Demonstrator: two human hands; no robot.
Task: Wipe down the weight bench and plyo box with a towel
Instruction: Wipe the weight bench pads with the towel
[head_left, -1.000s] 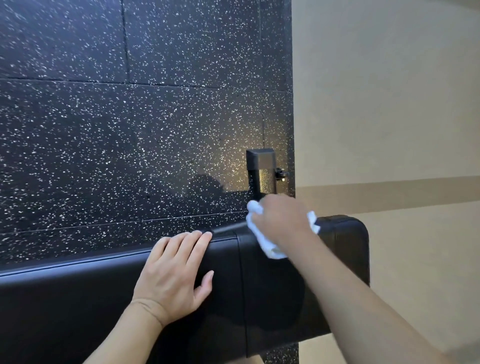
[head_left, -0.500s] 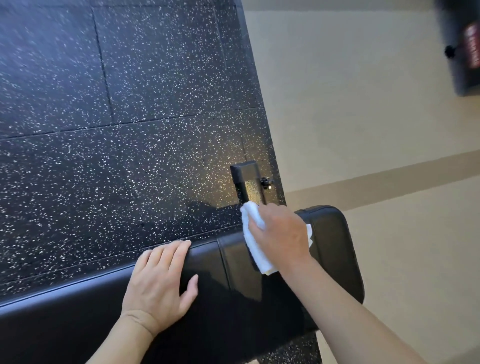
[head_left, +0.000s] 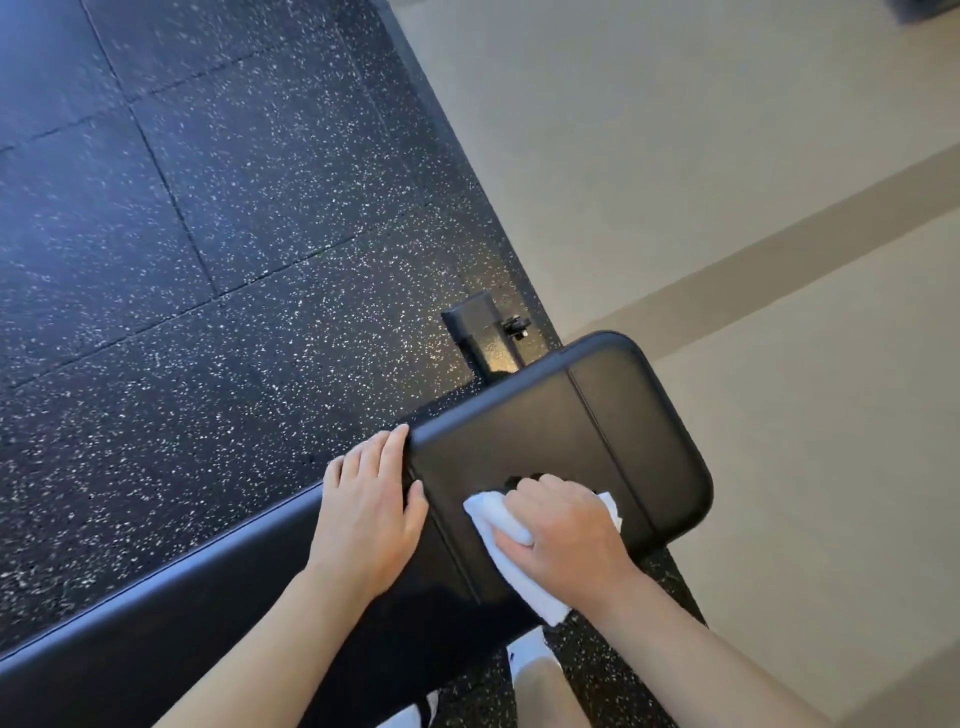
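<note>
A black padded weight bench (head_left: 613, 415) runs from the lower left to the middle right of the head view. My right hand (head_left: 566, 535) grips a bunched white towel (head_left: 498, 525) and presses it onto the seat pad near the bench's end. My left hand (head_left: 369, 514) rests flat on the pad, across the gap between the two cushions, with fingers straight. The plyo box is out of sight.
A black steel bench leg (head_left: 478, 332) with a small knob stands on speckled black rubber flooring (head_left: 218, 260). Beige smooth floor (head_left: 727, 182) lies to the right, past the mat's edge. My shoes (head_left: 530, 654) show below the bench.
The view has tilted and swung over the bench. My right hand has drawn the towel from the far edge of the pad toward me across the seat. My left hand stays on the pad.
</note>
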